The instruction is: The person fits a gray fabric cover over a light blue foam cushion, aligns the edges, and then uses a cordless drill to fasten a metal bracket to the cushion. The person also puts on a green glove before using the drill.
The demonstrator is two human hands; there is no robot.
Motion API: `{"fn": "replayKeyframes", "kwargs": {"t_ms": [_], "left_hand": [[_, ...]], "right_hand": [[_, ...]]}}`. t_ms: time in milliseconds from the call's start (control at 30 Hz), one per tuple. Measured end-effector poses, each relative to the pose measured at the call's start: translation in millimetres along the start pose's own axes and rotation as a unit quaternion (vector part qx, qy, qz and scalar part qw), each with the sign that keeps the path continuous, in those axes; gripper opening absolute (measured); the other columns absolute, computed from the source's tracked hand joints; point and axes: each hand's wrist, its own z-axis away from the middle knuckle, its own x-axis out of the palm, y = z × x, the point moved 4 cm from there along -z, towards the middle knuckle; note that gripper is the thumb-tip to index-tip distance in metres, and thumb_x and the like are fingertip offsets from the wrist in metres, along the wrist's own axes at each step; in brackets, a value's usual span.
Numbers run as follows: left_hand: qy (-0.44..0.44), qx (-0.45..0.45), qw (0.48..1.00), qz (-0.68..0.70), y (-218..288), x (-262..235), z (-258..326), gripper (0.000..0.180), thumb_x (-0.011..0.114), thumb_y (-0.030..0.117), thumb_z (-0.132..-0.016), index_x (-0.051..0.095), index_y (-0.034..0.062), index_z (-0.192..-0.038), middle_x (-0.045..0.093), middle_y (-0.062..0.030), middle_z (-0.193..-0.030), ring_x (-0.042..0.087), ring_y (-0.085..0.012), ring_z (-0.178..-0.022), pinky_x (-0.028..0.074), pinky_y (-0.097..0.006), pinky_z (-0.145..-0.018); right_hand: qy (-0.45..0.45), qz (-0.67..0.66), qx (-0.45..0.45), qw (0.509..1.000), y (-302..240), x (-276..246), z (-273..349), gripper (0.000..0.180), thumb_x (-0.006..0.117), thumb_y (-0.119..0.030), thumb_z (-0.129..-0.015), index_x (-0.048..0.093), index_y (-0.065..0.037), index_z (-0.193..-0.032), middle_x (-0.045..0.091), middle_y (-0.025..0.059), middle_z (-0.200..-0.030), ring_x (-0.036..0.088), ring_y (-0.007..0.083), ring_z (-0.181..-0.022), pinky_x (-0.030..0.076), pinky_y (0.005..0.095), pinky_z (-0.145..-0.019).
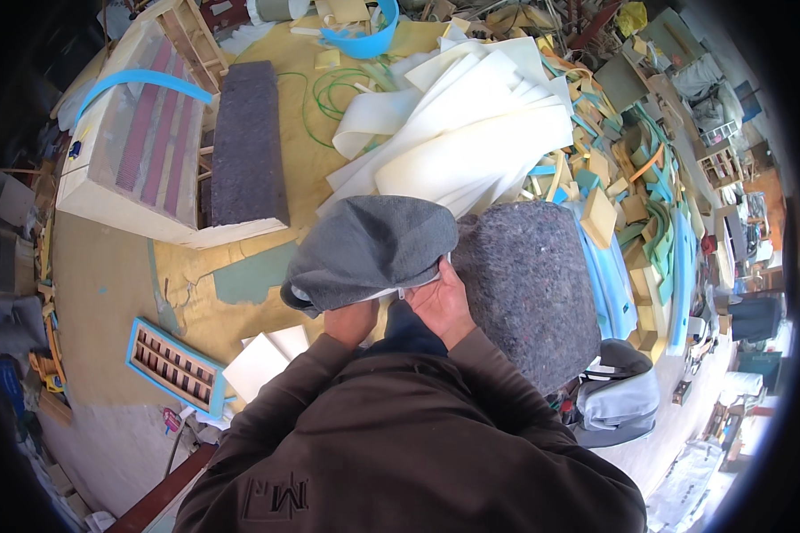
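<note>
In front of my body I hold up a grey fabric cushion cover (pixel 373 244), bulging and creased, with a pale zipper edge along its near side. My left hand (pixel 351 323) grips that near edge from below; the cover hides its fingers. At the cover's right end my right hand (pixel 442 305) has its thumb up along the edge and its fingers curled by the zipper. Close to the right hand sits a thick block of speckled grey felt padding (pixel 533 298). What fills the cover, if anything, cannot be seen.
At the left stands a wooden seat frame (pixel 133 200) with webbing and a dark padded panel (pixel 244 147). White foam sheets (pixel 471 124) are heaped ahead. Foam offcuts (pixel 600 218) pile up at the right. A blue-edged slatted frame (pixel 176 367) and another grey cover (pixel 618 395) lie nearby.
</note>
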Motion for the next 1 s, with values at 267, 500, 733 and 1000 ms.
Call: {"fn": "replayKeyframes", "kwargs": {"t_ms": [267, 500, 733, 1000], "left_hand": [[-0.043, -0.028, 0.999, -0.010, -22, 11, 27, 0.035, 0.074, 0.031, -0.100, 0.080, 0.0132, -0.130, 0.079, -0.0176, -0.125, 0.074, -0.0430, -0.115, 0.056, -0.055, -0.101], [-0.048, -0.057, 0.997, 0.031, -25, 2, 35, 0.035, 0.076, 0.032, -0.100, 0.080, 0.0107, -0.128, 0.079, -0.0185, -0.124, 0.074, -0.0431, -0.115, 0.057, -0.055, -0.100], [-0.003, -0.169, 0.983, 0.073, -36, -30, 62, 0.039, 0.075, 0.027, -0.099, 0.076, 0.0100, -0.135, 0.075, -0.0198, -0.132, 0.069, -0.0449, -0.123, 0.052, -0.057, -0.106], [0.085, -0.177, 0.977, 0.077, -28, -36, 75, 0.044, 0.077, 0.026, -0.098, 0.072, 0.0085, -0.139, 0.071, -0.0225, -0.135, 0.065, -0.0473, -0.126, 0.050, -0.058, -0.109]], "right_hand": [[0.218, 0.136, -0.005, 0.966, -22, -90, -21, 0.035, 0.049, -0.038, -0.118, 0.066, -0.012, -0.136, 0.078, 0.0088, -0.128, 0.076, 0.0264, -0.118, 0.061, 0.0466, -0.102], [0.201, 0.426, 0.181, 0.864, -12, -71, 1, 0.040, 0.060, -0.041, -0.112, 0.074, -0.005, -0.120, 0.083, 0.0113, -0.108, 0.081, 0.0270, -0.097, 0.064, 0.0387, -0.088], [0.115, 0.826, -0.111, 0.541, -43, 93, 38, 0.033, 0.078, -0.039, -0.103, 0.079, -0.006, -0.105, 0.081, 0.0107, -0.087, 0.080, 0.0325, -0.081, 0.061, 0.0416, -0.072], [-0.244, 0.842, -0.306, 0.372, 95, 189, -43, 0.049, 0.083, -0.025, -0.094, 0.070, -0.002, -0.135, 0.068, 0.0179, -0.151, 0.063, 0.0399, -0.139, 0.042, 0.0543, -0.123]]}}
